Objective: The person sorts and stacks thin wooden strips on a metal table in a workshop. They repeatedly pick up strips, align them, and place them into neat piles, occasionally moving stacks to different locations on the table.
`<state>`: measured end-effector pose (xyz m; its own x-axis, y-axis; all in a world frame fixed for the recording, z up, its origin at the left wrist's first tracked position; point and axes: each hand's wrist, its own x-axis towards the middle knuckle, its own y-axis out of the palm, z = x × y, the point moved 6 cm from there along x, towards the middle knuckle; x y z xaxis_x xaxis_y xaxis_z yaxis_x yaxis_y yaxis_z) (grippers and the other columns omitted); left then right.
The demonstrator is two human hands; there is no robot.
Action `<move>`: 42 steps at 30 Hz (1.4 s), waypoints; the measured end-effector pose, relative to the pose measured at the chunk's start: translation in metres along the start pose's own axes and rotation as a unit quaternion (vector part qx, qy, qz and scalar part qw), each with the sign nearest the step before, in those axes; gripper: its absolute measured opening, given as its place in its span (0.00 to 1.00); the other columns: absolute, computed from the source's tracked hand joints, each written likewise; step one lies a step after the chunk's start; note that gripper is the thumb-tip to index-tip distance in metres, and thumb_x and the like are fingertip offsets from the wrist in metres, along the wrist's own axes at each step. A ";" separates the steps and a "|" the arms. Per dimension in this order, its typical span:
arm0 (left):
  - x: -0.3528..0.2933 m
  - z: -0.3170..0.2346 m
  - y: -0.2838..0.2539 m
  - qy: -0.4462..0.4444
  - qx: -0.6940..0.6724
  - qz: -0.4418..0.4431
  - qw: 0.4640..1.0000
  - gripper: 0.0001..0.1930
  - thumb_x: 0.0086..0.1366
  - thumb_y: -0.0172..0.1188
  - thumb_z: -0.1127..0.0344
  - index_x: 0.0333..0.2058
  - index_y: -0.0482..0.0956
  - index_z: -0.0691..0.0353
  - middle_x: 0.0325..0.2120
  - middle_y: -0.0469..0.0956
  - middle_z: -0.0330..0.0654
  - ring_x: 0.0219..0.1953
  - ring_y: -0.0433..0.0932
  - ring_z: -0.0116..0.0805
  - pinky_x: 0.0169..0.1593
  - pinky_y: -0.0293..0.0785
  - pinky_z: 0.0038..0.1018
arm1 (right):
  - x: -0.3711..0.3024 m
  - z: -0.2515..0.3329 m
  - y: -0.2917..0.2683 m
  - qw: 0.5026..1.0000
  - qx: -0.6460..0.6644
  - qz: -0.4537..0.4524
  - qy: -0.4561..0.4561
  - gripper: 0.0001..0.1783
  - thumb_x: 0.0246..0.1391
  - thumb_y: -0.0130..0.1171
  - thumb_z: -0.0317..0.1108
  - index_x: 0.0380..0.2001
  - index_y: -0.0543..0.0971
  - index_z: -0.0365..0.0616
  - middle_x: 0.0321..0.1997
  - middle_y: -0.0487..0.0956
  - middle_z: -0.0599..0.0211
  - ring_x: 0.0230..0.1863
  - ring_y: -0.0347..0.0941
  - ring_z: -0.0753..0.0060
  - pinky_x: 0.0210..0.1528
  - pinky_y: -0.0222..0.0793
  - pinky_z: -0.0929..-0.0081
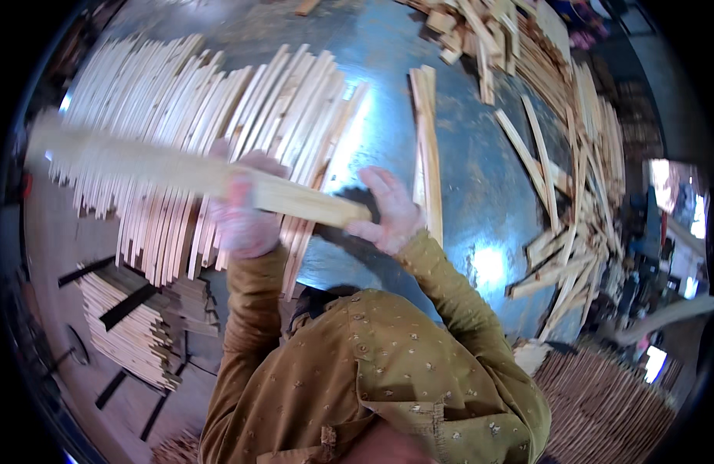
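Note:
A pale wooden slat (303,199) lies across my view, its far left part smeared by motion. My left hand (250,220) is wrapped round it, somewhat blurred. At the slat's right end is my right hand (394,210), fingers spread and thumb close to the wood; whether the thumb touches it I cannot tell. Beneath the slat, many similar wooden slats (283,93) lie side by side in a wide row on the blue-grey metal table (388,116). A few long slats (426,147) lie apart, just beyond my right hand.
Loose wood pieces (554,185) are heaped in disorder along the table's right side. Short offcuts (449,39) pile up at the far edge. Stacked slats (125,325) rest on dark bars at the lower left. Another large stack (604,402) stands at the lower right.

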<state>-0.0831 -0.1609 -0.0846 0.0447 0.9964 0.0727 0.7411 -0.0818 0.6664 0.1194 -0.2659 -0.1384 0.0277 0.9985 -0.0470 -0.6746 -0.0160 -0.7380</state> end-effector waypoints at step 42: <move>-0.129 0.186 0.004 -0.588 -0.009 0.061 0.807 0.49 0.62 0.19 0.22 0.54 0.71 0.61 0.29 0.77 0.46 0.24 0.76 0.35 0.24 0.77 0.31 | -0.164 -0.262 -0.165 0.989 -0.024 -0.074 0.123 0.21 0.49 0.59 0.29 0.49 0.75 0.40 0.49 0.77 0.60 0.52 0.72 0.57 0.57 0.69 0.61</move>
<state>0.0389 -0.2856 -0.2292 0.7288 0.3147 -0.6082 0.6739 -0.1716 0.7187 0.4197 -0.4404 -0.1851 0.3057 0.9474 -0.0942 -0.6143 0.1207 -0.7798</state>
